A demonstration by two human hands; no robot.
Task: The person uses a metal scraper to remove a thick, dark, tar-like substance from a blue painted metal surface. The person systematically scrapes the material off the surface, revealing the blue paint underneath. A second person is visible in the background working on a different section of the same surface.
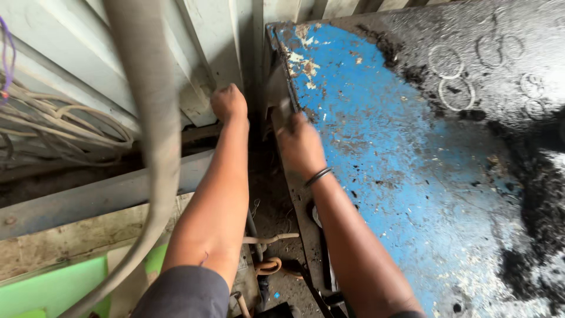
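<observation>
Two hands worked the narrow gap beside a worn blue-painted metal tabletop [382,153].
The left hand [228,103] was fisted against the grey corrugated wall [70,59]; the right hand [300,144] clamped a small grey tool [285,109] at the tabletop's edge; a thick grey hose [156,147] crowded the left.

You get soft, even daylight with no hard shadows; the gap between wall and blue panel [400,176] falls dim. The near hose [150,118] blurs, its line bowing at the wide-angle edge. Faint sheen on black grime upper right.
</observation>
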